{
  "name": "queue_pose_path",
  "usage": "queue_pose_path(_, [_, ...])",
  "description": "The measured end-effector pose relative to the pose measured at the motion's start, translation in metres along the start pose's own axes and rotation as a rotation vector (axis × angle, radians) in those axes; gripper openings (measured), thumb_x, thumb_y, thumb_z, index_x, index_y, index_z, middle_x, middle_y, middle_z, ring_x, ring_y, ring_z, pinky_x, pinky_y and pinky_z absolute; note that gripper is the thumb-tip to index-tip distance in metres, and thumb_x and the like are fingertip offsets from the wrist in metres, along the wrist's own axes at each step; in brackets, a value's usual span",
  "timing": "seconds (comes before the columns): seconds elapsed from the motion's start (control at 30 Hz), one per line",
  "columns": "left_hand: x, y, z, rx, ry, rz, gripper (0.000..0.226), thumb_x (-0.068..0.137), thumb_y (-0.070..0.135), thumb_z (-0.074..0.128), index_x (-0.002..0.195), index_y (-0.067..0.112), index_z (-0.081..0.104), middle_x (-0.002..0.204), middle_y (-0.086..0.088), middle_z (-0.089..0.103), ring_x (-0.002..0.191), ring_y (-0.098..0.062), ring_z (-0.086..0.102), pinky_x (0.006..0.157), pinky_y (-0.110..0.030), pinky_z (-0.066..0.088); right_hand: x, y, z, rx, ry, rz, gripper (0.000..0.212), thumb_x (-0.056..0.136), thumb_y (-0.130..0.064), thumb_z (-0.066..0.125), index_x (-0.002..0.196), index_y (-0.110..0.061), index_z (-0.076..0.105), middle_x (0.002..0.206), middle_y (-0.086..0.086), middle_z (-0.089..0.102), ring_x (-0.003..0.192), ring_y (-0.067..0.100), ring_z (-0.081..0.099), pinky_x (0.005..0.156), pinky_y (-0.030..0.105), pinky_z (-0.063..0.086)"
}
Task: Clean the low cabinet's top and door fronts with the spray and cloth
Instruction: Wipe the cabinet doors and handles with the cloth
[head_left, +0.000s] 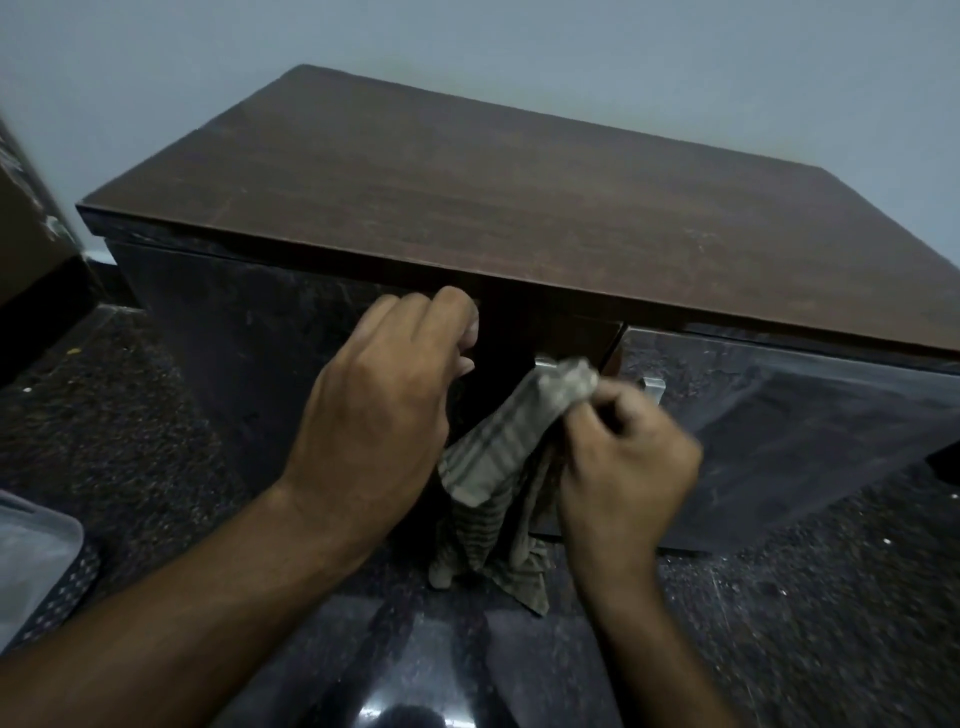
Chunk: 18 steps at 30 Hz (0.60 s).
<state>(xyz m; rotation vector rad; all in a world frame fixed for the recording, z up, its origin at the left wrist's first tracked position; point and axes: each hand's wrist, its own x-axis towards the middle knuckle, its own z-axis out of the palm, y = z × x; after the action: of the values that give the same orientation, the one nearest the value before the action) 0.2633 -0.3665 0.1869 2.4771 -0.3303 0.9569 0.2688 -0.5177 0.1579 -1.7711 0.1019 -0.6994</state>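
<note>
A: What is the right hand (623, 467) doing?

B: Its fingers are curled round a striped grey-brown cloth (498, 467). It presses the bunched top of the cloth against a metal handle (652, 387) at the inner edge of the right door (779, 415). The rest of the cloth hangs down in front of the cabinet, between the two wrists.

A: And the left hand (384, 405)?

B: It is up at the top edge of the left door (218, 353), just under the overhanging lip of the cabinet top (493, 192), with its fingers bent over that edge. The left door seems to stand slightly ajar; the gap beside the fingers is dark.

A: Can you see what is inside the cabinet?

B: No. Between the doors there is only a strip of brown wood and shadow, so I cannot tell what it holds.

A: Any other containers?

B: At the lower left corner there is a pale grey plastic bin (31, 561), cut off by the frame. Its contents cannot be made out. At the left edge, a brown cardboard box (26, 228) stands beside the cabinet, closed as far as it shows.

A: What does the cabinet stand on?

B: A dark speckled floor (130, 415), against a plain pale wall (571, 52). The top is brown woodgrain; the door fronts are dark and glossy.
</note>
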Motion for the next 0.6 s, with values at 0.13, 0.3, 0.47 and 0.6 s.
queue_pose_path(0.13, [0.000,0.000,0.000,0.000,0.001,-0.007,0.025,0.087,0.001,0.071,0.095,0.015,0.052,0.082,0.006,0.049,0.077,-0.011,0.042,0.071,-0.023,0.038,0.013,-0.023,-0.001,-0.115,-0.053,0.064,0.024,0.082,-0.013,0.078,0.060,-0.017,0.069,0.053,-0.003,0.067,0.042,0.012,0.059,0.041,0.023,0.044])
queue_pose_path(0.3, [0.000,-0.001,-0.002,-0.002,-0.016,-0.011,0.025,0.087,0.003,0.071,0.096,0.016,0.052,0.083,0.007,0.049,0.078,-0.010,0.042,0.074,-0.019,0.037,0.005,-0.019,-0.004,0.025,-0.109,0.236,0.025,0.086,-0.004,0.074,0.061,-0.006,0.069,0.051,0.006,0.068,0.041,0.018,0.063,0.041,0.021,0.045])
queue_pose_path(0.47, [-0.001,0.001,-0.002,-0.011,-0.008,-0.008,0.026,0.086,0.001,0.072,0.096,0.015,0.053,0.083,0.009,0.046,0.079,-0.008,0.039,0.074,-0.022,0.039,-0.003,-0.018,-0.009,0.184,-0.187,0.329,0.023,0.084,0.001,0.073,0.063,0.004,0.066,0.053,0.017,0.066,0.042,0.022,0.058,0.045,0.026,0.048])
queue_pose_path(0.6, [0.000,0.000,-0.001,0.003,-0.009,-0.001,0.024,0.086,0.003,0.072,0.096,0.014,0.053,0.082,0.004,0.052,0.077,-0.013,0.044,0.073,-0.027,0.041,0.014,-0.018,-0.003,0.284,-0.142,0.375,0.020,0.085,0.010,0.066,0.065,0.007,0.064,0.051,0.014,0.064,0.036,0.019,0.055,0.037,0.022,0.042])
